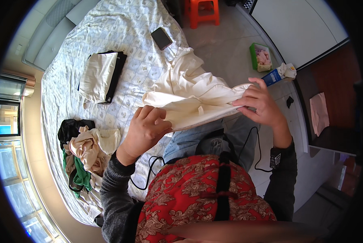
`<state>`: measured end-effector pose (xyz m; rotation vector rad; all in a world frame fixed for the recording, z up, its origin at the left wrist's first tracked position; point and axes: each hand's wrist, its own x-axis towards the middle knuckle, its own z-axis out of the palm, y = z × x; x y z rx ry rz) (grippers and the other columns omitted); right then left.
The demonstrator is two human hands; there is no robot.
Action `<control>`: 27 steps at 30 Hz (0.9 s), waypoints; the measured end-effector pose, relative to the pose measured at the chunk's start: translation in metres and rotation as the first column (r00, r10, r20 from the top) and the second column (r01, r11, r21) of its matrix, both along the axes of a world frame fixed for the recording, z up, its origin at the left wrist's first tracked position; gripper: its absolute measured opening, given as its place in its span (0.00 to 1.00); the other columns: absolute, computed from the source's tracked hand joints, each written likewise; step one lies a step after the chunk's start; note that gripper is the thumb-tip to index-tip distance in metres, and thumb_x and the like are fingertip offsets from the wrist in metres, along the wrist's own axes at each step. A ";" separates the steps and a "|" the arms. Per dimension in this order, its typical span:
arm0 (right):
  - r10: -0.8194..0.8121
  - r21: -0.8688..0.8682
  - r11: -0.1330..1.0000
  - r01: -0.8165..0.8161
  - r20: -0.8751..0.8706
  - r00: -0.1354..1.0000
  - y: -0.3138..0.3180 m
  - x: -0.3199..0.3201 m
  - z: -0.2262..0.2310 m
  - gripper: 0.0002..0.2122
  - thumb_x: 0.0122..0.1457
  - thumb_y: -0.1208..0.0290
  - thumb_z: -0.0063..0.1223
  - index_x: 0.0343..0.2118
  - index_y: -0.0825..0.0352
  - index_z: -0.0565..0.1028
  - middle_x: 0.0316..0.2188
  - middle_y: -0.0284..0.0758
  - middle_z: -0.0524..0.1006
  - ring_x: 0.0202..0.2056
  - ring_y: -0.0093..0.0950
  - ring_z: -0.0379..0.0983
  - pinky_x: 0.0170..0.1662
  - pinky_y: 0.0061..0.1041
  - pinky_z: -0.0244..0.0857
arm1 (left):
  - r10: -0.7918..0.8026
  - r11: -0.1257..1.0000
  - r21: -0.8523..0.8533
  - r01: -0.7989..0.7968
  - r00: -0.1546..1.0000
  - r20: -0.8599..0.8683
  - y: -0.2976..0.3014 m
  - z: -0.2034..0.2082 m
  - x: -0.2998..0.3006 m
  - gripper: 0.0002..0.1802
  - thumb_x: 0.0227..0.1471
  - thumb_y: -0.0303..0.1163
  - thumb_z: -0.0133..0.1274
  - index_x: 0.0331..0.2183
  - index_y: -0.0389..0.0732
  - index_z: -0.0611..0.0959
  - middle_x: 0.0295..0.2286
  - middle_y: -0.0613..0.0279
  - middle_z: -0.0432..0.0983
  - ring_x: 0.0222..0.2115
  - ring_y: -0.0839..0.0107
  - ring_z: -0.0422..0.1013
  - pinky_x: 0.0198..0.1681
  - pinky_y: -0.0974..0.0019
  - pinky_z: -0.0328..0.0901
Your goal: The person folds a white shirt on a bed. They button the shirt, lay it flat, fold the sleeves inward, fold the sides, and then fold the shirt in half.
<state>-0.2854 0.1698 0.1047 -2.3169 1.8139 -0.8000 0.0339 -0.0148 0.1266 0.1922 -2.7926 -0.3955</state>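
Observation:
A cream-coloured garment (189, 75), perhaps a shirt, stretches between my two hands, and its far part rests on the bed. My left hand (146, 128) is closed on the near left end of its edge, fingers bent over the cloth. At the other end, my right hand (259, 102) pinches the edge between thumb and fingers, with the index finger raised. The cloth hangs slightly slack between them, its inner side and a small pale tag showing. Folds hide the garment's full shape.
On the patterned bed sheet (137, 75) lie a folded pile of pale and black clothes (100, 77), a dark phone (161, 38) and a crumpled heap of clothes (86, 150). An orange stool (204, 13), a green box (254, 56) and a blue box (272, 77) stand on the floor.

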 end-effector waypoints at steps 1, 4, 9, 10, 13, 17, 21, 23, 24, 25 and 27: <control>-0.001 -0.011 1.000 0.001 -0.007 1.000 0.001 -0.001 0.001 0.10 0.46 0.73 0.64 0.33 0.56 0.81 0.25 0.26 0.72 0.32 0.25 0.70 0.60 0.40 0.52 | 0.019 0.999 0.029 -0.018 1.000 -0.025 0.000 0.001 0.000 0.08 0.41 0.30 0.64 0.28 0.46 0.83 0.31 0.64 0.75 0.39 0.64 0.70 0.40 0.64 0.66; -0.016 -0.051 0.999 0.016 -0.006 1.000 0.005 -0.002 0.001 0.11 0.43 0.75 0.64 0.32 0.56 0.81 0.25 0.25 0.72 0.33 0.25 0.70 0.60 0.41 0.53 | -0.092 0.665 0.725 0.179 0.983 -0.158 0.008 0.005 0.010 0.05 0.45 0.28 0.63 0.29 0.43 0.84 0.34 0.60 0.77 0.42 0.61 0.72 0.46 0.61 0.66; -0.082 -0.110 0.992 0.067 -0.135 0.987 0.004 0.000 -0.002 0.11 0.41 0.76 0.63 0.30 0.57 0.79 0.34 0.27 0.73 0.42 0.28 0.69 0.58 0.40 0.57 | -0.447 0.235 0.886 0.400 0.854 -0.267 0.018 -0.002 0.015 0.05 0.52 0.28 0.59 0.28 0.38 0.81 0.26 0.58 0.78 0.29 0.61 0.75 0.45 0.50 0.67; -0.169 -0.185 0.974 0.135 -0.185 0.968 0.004 0.000 -0.002 0.10 0.41 0.76 0.62 0.30 0.57 0.79 0.36 0.28 0.73 0.44 0.29 0.68 0.58 0.41 0.58 | -0.430 0.383 0.861 0.335 0.889 -0.155 0.018 -0.004 0.015 0.05 0.52 0.28 0.59 0.29 0.38 0.80 0.26 0.58 0.78 0.28 0.60 0.75 0.44 0.51 0.67; -0.329 -0.352 0.910 0.219 -0.294 0.897 0.006 -0.007 0.002 0.09 0.42 0.75 0.61 0.29 0.58 0.78 0.43 0.29 0.72 0.50 0.32 0.65 0.57 0.39 0.59 | -0.295 0.780 0.610 0.139 0.941 0.163 0.020 -0.010 0.013 0.11 0.49 0.35 0.61 0.32 0.40 0.77 0.24 0.60 0.76 0.28 0.58 0.74 0.40 0.54 0.65; -0.372 -0.379 0.888 0.262 -0.255 0.892 0.009 -0.020 0.006 0.13 0.41 0.77 0.63 0.32 0.59 0.77 0.39 0.29 0.73 0.45 0.32 0.68 0.52 0.35 0.63 | -0.077 0.996 0.063 0.068 0.985 0.156 0.011 0.004 0.006 0.15 0.44 0.41 0.64 0.32 0.45 0.79 0.25 0.66 0.78 0.28 0.66 0.74 0.44 0.59 0.62; -0.273 -0.079 0.931 0.357 0.498 0.823 0.006 -0.022 0.006 0.14 0.48 0.79 0.63 0.39 0.62 0.76 0.38 0.31 0.75 0.43 0.27 0.72 0.49 0.29 0.66 | 0.048 0.999 -0.019 -0.050 0.995 -0.089 -0.021 0.057 0.018 0.09 0.37 0.36 0.65 0.26 0.47 0.84 0.25 0.70 0.77 0.34 0.66 0.67 0.45 0.59 0.59; 0.047 -0.062 0.997 0.034 0.941 0.335 -0.001 -0.015 0.003 0.15 0.53 0.79 0.61 0.44 0.65 0.74 0.40 0.32 0.75 0.45 0.25 0.72 0.49 0.26 0.66 | 0.035 0.960 0.272 0.068 0.933 -0.358 -0.024 0.070 0.021 0.06 0.38 0.33 0.64 0.24 0.49 0.85 0.25 0.71 0.77 0.34 0.67 0.62 0.43 0.62 0.56; 0.204 -0.208 0.968 -0.142 0.978 -0.042 -0.005 -0.010 0.001 0.15 0.55 0.78 0.59 0.46 0.66 0.73 0.41 0.32 0.75 0.46 0.24 0.72 0.50 0.25 0.67 | -0.011 0.872 0.413 0.264 0.853 -0.522 -0.024 0.068 0.020 0.05 0.41 0.33 0.63 0.27 0.48 0.85 0.35 0.65 0.76 0.42 0.65 0.64 0.48 0.60 0.58; 0.290 -0.332 0.927 -0.176 0.930 -0.227 -0.013 0.000 -0.004 0.19 0.57 0.79 0.57 0.52 0.67 0.69 0.45 0.33 0.75 0.48 0.26 0.72 0.52 0.26 0.66 | 0.045 0.727 0.613 0.311 0.868 -0.494 -0.021 0.059 0.014 0.06 0.42 0.32 0.63 0.29 0.47 0.85 0.41 0.63 0.74 0.47 0.62 0.63 0.51 0.58 0.57; 0.304 -0.443 0.869 -0.221 0.829 -0.470 -0.030 0.004 -0.007 0.19 0.61 0.78 0.52 0.55 0.65 0.68 0.49 0.35 0.74 0.52 0.26 0.70 0.56 0.27 0.64 | -0.136 0.765 0.601 0.233 0.970 -0.202 -0.032 0.039 -0.005 0.11 0.43 0.24 0.63 0.33 0.42 0.84 0.52 0.57 0.65 0.54 0.56 0.63 0.56 0.54 0.60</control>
